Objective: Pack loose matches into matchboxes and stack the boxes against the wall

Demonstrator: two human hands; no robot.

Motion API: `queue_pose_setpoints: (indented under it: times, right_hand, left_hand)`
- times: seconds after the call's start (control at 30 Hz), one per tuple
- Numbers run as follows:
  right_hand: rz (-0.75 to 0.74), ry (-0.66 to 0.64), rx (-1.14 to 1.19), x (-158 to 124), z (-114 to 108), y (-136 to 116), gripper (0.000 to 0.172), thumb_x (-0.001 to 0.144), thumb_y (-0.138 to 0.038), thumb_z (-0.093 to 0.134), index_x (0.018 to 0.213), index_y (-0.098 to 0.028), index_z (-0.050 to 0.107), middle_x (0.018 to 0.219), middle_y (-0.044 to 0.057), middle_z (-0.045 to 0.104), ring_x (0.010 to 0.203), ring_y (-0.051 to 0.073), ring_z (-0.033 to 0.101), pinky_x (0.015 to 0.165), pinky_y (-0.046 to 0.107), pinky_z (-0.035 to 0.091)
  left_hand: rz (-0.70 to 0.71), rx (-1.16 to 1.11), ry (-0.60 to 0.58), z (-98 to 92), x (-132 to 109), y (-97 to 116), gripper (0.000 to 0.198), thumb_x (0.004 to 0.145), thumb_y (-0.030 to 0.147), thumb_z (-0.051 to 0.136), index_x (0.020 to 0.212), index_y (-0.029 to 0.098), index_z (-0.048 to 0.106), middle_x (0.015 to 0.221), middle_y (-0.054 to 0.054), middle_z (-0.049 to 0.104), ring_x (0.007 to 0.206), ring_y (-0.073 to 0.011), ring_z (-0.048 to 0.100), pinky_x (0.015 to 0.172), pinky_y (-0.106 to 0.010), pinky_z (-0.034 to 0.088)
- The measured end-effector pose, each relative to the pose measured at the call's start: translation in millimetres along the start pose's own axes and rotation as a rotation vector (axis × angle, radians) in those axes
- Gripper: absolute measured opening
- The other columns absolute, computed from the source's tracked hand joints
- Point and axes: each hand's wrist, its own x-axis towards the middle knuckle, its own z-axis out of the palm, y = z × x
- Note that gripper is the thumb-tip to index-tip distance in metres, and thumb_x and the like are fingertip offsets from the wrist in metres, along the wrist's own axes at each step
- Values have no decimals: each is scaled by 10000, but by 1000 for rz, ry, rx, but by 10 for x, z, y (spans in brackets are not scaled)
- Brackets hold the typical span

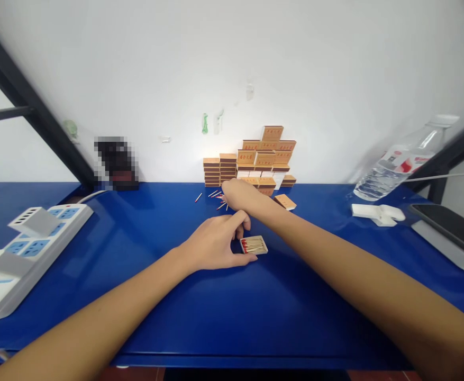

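My left hand (219, 241) rests on the table around the left end of a small white matchbox tray (260, 245) full of red-tipped matches. Its thumb lies along the near edge and its bent fingers are at the far edge. Beyond it, my right hand (235, 193) reaches across to a loose scatter of matches (215, 193). The fingers of that hand are bent down and mostly hidden, so what they hold does not show. An orange matchbox sleeve (285, 201) lies just right of my right wrist.
Against the wall stand stacked matchboxes (269, 145) and a lower double stack (219, 169). A power strip (37, 248) lies at left near a pixelated dark object (116, 164). A tilted water bottle (398, 156), a white plastic piece (378, 213) and a phone (449, 227) are at right.
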Motion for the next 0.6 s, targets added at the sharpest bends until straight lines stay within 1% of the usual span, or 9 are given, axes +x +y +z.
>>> queue_pose_setpoints:
  times: [0.07, 0.13, 0.27, 0.33, 0.37, 0.43, 0.5, 0.6]
  right_hand:
    - [-6, -63, -22, 24, -48, -23, 210, 893, -80, 651, 1052, -82, 788, 1007, 228, 776, 915, 277, 729, 722, 317, 492]
    - [-27, -135, -32, 0, -115, -9, 176, 862, -69, 669, 981, -89, 797, 931, 194, 782, 830, 249, 720, 677, 307, 486]
    - [-99, -302, -8, -160, -228, 76, 64, 778, -112, 721, 759, -146, 772, 709, 69, 731, 607, 169, 627, 561, 282, 437]
    - [-123, -368, 13, -258, -231, 136, 57, 737, -126, 727, 703, -166, 749, 646, 28, 694, 564, 146, 584, 533, 268, 405]
    - [-131, -377, 19, -306, -219, 172, 57, 730, -128, 721, 695, -168, 742, 641, 22, 688, 561, 140, 573, 530, 264, 391]
    - [-152, -330, 23, -401, -186, 259, 65, 762, -144, 699, 708, -162, 732, 680, 35, 702, 590, 140, 575, 546, 267, 370]
    - [-174, -221, 41, -511, -165, 366, 94, 847, -179, 660, 782, -150, 722, 762, 65, 723, 647, 151, 588, 579, 276, 365]
    - [-143, -64, 144, -738, -175, 535, 145, 967, -244, 574, 922, -147, 672, 852, 87, 717, 688, 161, 576, 614, 287, 368]
  left_hand:
    - [0, 7, 0, 2, 3, -7, 488, 795, 423, 840, 1078, 242, 486, 923, 9, 656, 778, -188, 614, 703, -338, 502]
    - [0, 16, 8, 5, 4, -11, 489, 799, 421, 835, 1092, 243, 487, 920, 9, 660, 775, -190, 620, 710, -344, 506]
    - [-10, 27, 10, 6, -2, -5, 497, 820, 438, 817, 1135, 249, 482, 917, 11, 674, 753, -189, 627, 708, -350, 505]
    - [-8, 32, 1, 4, -6, 2, 504, 827, 439, 813, 1151, 249, 477, 913, 12, 675, 739, -185, 619, 699, -346, 502]
    - [-5, 36, -4, 3, -7, 6, 507, 827, 435, 814, 1157, 249, 476, 912, 13, 673, 736, -183, 615, 697, -343, 500]
    - [-3, 46, -7, 1, -8, 12, 511, 826, 423, 819, 1164, 249, 477, 914, 15, 673, 740, -181, 612, 696, -338, 495]
    - [-15, 58, -5, -2, -4, 14, 513, 824, 420, 822, 1164, 251, 477, 916, 20, 678, 740, -179, 614, 688, -334, 485]
    - [-48, 63, -4, -8, 5, 7, 524, 826, 430, 819, 1170, 255, 465, 906, 28, 694, 730, -180, 628, 659, -326, 464]
